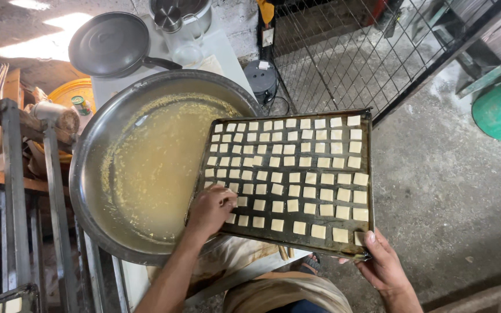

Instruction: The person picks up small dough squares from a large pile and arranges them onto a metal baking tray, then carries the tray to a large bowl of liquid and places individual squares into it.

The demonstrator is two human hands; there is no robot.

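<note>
A dark baking tray (366, 174) covered with rows of small pale dough squares (309, 192) is held partly over a large round metal basin (88, 174) of yellowish liquid. The tray's near right corner is gripped by the right hand (385, 268), fingers clenched around the rim. At the tray's near left edge, the left hand (210, 210) is laid on the squares, fingers curled over them; whether any is pinched cannot be told. Beyond the basin, 1 lidded dark pan (109, 44) is seen.
</note>
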